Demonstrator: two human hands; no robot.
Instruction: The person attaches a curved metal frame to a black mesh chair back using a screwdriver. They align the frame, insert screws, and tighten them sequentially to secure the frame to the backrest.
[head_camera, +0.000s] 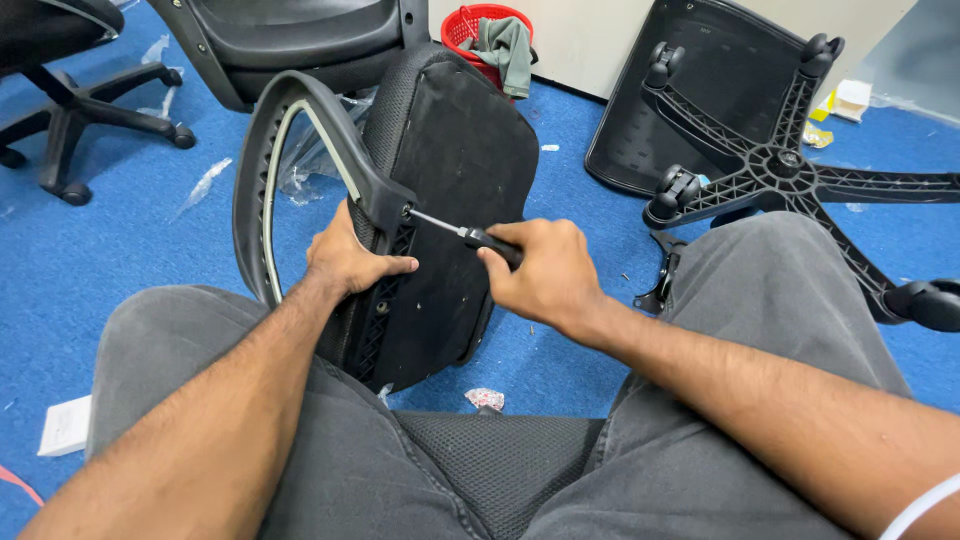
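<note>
Screwdriver (470, 236): gripped in closed right hand (540, 270) by black handle; thin metal shaft pointed left and slightly up from grip, long axis near-horizontal, tip seated at fastener on armrest bracket (385, 215).

Left hand (350, 262): clamped on bracket just below tip, nearer fastener than right hand.

Chair seat (455, 190): black, propped on edge between knees, underside shown, dusty, scuffed; curved armrest loop (270, 170) attached at left side.

Blue carpet (90, 260) strewn with plastic scraps, a red basket (478, 28) against the pale wall (580, 40), an upturned wheeled chair base (790, 165) beside it.
</note>
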